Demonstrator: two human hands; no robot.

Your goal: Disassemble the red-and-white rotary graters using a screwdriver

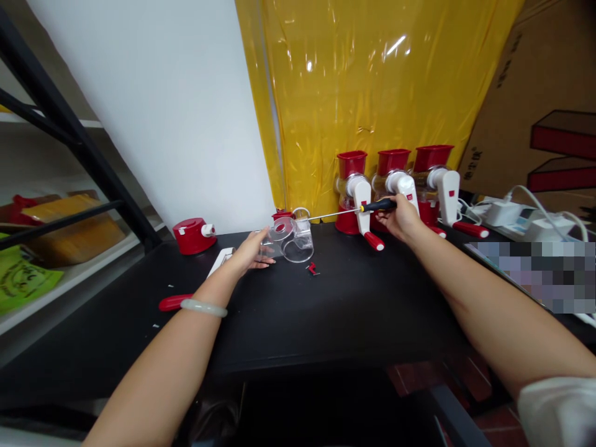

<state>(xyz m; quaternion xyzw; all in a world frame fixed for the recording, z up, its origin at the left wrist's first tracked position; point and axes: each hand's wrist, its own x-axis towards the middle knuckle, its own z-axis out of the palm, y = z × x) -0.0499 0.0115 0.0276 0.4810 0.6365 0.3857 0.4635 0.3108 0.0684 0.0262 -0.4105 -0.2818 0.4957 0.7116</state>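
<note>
My left hand [251, 249] grips a clear plastic grater housing [304, 241] by its left side, near the back of the black table. In my right hand [401, 217] is a screwdriver [379, 205] with a black and yellow handle. Its long thin shaft points left, and the tip is at the upper right of the housing; whether it touches a screw I cannot tell. A small red clip-like piece [312, 269] lies just in front of the housing. Partly under my left forearm lies a white crank with a red handle [173, 302].
Three red and white rotary graters [352, 162] stand along the back, close by my right hand. A red round part [193, 236] sits at the back left. White chargers with cables [505, 212] and a pixelated screen [549, 273] are at the right.
</note>
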